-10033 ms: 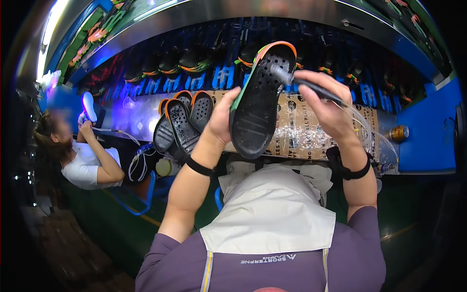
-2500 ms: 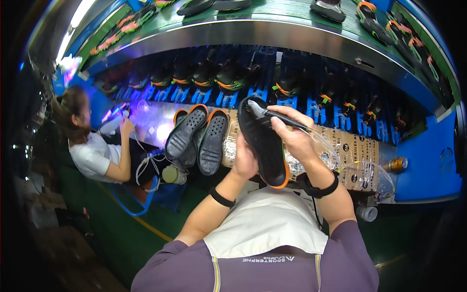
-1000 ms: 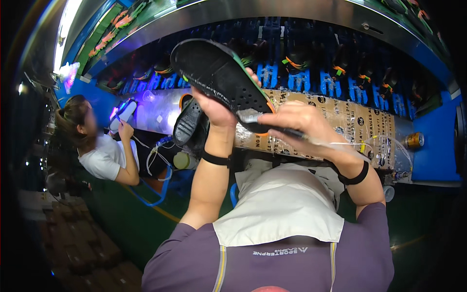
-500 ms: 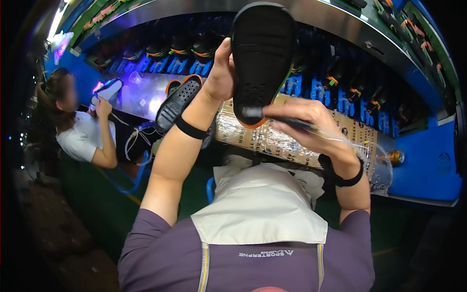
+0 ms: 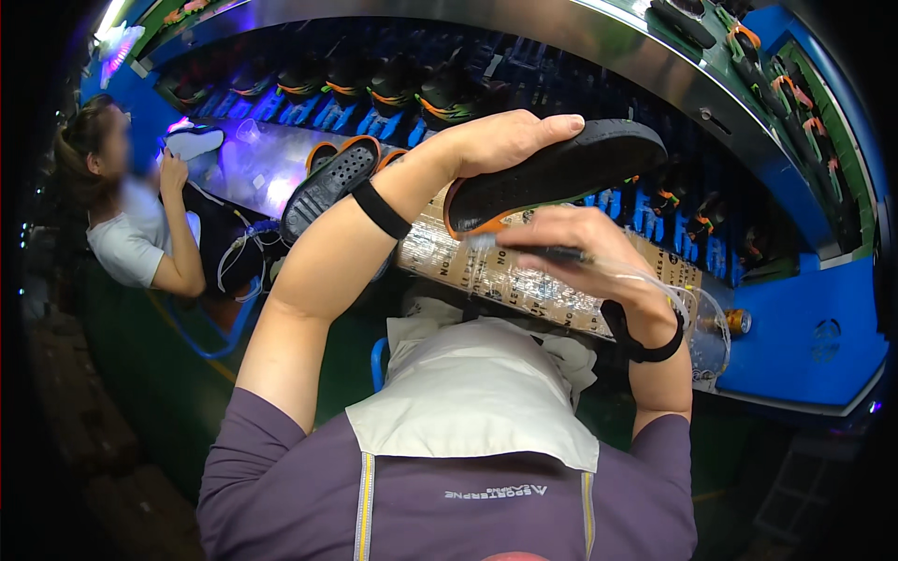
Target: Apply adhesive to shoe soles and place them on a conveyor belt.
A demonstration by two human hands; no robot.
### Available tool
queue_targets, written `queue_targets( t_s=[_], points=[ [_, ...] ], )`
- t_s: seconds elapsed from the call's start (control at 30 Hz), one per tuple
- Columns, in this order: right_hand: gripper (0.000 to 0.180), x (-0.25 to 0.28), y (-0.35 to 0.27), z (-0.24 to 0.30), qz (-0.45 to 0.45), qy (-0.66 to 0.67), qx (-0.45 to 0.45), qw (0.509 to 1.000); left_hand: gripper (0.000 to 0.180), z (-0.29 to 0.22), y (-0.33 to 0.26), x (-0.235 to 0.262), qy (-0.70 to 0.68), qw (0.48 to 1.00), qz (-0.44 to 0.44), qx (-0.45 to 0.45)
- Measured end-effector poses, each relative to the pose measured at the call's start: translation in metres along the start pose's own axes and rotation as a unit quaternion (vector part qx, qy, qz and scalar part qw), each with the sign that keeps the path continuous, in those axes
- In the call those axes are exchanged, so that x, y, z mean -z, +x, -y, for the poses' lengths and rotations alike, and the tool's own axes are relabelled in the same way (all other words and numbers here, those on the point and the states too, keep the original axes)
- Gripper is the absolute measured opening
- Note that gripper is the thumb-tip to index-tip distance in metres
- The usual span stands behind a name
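The left hand (image 5: 500, 140) grips one black, orange-edged shoe sole (image 5: 552, 176) raised above the wrapped bench edge (image 5: 524, 280), long axis running left to right, while the right hand (image 5: 585, 248), just beneath it, is closed on one thin tube-fed applicator (image 5: 524, 249) whose tip points left under the sole's heel end

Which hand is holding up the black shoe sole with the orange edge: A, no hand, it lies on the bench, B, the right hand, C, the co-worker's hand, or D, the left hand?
D: the left hand closes over the black shoe sole, while the right hand below holds a thin tool.
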State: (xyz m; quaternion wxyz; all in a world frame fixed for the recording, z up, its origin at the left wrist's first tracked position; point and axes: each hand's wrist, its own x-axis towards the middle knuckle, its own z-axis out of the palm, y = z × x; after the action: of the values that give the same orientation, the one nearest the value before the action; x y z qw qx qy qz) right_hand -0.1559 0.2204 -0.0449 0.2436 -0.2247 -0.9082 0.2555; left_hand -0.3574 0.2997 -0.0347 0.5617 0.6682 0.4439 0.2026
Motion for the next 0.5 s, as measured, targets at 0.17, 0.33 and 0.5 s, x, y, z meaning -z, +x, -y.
queue_targets(
  t_s=[0.17, 0.33, 0.5],
  points=[
    [0.032, -0.023, -0.004, -0.010, -0.021, -0.037, 0.047, 0.998, 0.075, 0.011, -0.001, 0.004, 0.049, 0.999, 0.000, -0.020],
    [0.022, -0.014, -0.019, -0.001, -0.074, 0.177, -0.062, 0.980, 0.067, 0.054, -0.003, 0.007, -0.303, 0.945, -0.081, -0.092],
    [0.025, -0.069, -0.019, -0.005, -0.263, 0.302, -0.151, 0.904, 0.093, 0.088, -0.020, 0.000, -0.457, 0.842, -0.122, -0.260]
  ],
)
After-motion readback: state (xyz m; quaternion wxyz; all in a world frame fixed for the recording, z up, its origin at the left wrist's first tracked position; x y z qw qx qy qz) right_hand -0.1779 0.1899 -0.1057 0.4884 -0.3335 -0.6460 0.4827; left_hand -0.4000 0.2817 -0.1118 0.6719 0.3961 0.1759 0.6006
